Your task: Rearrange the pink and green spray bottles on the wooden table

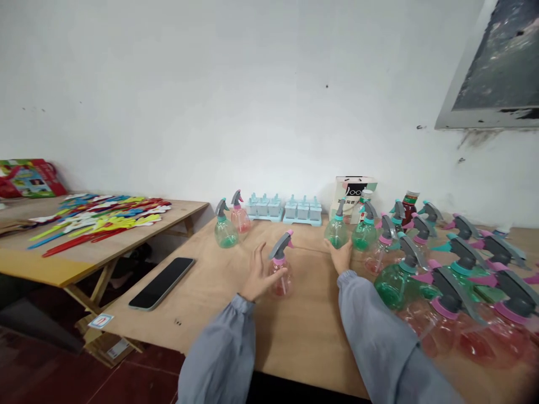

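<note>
In the head view a pink spray bottle point(281, 280) with a grey trigger head stands upright near the middle of the table. My left hand point(260, 276) is beside it with its fingers spread, and the thumb reaches across the bottle's near side; I cannot tell if it touches. Farther right, my right hand point(340, 253) has its fingers around the lower part of a green spray bottle point(336, 229). That bottle is upright, and its base is partly hidden by the hand. A second green bottle point(364, 235) stands just right of it.
Several green and pink spray bottles point(442, 303) crowd the right side. Another green bottle point(226, 233) and pink bottle point(241, 219) stand back left, near pale blue popsicle moulds point(303, 211). A phone point(162, 283) lies left. A side table point(126, 241) holds colourful flat pieces.
</note>
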`<state>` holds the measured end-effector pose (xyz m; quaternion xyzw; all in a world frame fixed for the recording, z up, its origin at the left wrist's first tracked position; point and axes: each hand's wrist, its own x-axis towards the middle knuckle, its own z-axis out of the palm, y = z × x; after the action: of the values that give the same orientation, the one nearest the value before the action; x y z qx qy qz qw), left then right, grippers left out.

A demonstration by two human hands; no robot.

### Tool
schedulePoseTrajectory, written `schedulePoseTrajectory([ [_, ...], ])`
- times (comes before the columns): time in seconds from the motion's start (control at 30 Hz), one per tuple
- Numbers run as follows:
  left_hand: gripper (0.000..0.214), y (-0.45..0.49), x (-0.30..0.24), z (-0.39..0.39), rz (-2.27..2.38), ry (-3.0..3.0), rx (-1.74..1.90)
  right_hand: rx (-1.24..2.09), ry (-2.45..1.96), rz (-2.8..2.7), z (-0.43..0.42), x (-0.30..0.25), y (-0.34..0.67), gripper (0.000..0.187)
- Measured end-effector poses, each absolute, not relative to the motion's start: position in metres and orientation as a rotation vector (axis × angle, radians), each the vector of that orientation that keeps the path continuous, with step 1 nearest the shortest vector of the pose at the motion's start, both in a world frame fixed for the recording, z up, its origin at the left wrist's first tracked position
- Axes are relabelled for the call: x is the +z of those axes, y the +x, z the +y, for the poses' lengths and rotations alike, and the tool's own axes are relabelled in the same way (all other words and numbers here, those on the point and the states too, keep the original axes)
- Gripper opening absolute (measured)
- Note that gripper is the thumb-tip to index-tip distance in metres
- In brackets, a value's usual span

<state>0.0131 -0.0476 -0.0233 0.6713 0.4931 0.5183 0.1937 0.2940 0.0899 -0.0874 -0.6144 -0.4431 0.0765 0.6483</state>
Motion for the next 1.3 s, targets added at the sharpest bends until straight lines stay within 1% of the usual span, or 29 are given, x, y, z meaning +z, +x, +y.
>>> schedulePoseTrajectory([
  [0.07,0.084,0.009,-0.001,-0.045,1.125,1.904,1.397,0.194,-1.385,-1.033,0.072,-0.094,0.289,0.107],
  [0.13,0.072,0.011,0.02,-0.043,0.96,1.972,1.336,0.227,-1.374,-1.076,0.052,-0.101,0.282,0.087],
  [0.2,0.056,0.016,0.033,-0.043,0.899,2.042,1.319,0.274,-1.361,-1.139,0.033,-0.106,0.274,0.066],
  [0.27,0.044,0.023,0.033,-0.045,0.939,2.009,1.34,0.329,-1.339,-1.228,0.016,-0.109,0.265,0.05],
  [0.37,0.039,0.032,0.02,-0.054,0.942,1.73,1.435,0.395,-1.292,-1.382,-0.014,-0.11,0.259,0.04],
  [0.43,0.042,0.037,0.012,-0.064,0.795,1.485,1.499,0.397,-1.271,-1.523,-0.038,-0.109,0.26,0.04],
  [0.53,0.044,0.043,0.008,-0.079,0.635,1.231,1.467,0.279,-1.365,-1.918,-0.079,-0.106,0.268,0.05],
  [0.6,0.039,0.046,0.007,-0.084,0.642,1.15,1.41,0.193,-1.469,-2.15,-0.104,-0.104,0.277,0.054],
  [0.67,0.029,0.049,0.003,-0.085,0.681,1.108,1.41,0.147,-1.522,-2.249,-0.124,-0.102,0.285,0.057],
  [0.7,0.028,0.05,0.0,-0.084,0.708,1.099,1.431,0.131,-1.532,-2.269,-0.132,-0.101,0.289,0.057],
  [0.83,0.032,0.052,-0.006,-0.08,0.781,1.095,1.439,0.128,-1.516,-2.295,-0.151,-0.098,0.304,0.056],
  [0.97,0.035,0.053,0.0,-0.083,0.796,1.015,1.459,0.158,-1.486,-2.296,-0.161,-0.098,0.316,0.056],
  [1.03,0.041,0.054,0.006,-0.086,0.83,0.978,1.455,0.172,-1.498,-2.303,-0.164,-0.098,0.321,0.057],
  [1.17,0.055,0.054,0.012,-0.09,0.815,0.98,1.287,0.215,-1.526,-2.338,-0.169,-0.092,0.324,0.058],
  [1.3,0.047,0.054,0.012,-0.09,0.932,0.908,1.408,0.23,-1.505,-2.327,-0.169,-0.09,0.324,0.057],
])
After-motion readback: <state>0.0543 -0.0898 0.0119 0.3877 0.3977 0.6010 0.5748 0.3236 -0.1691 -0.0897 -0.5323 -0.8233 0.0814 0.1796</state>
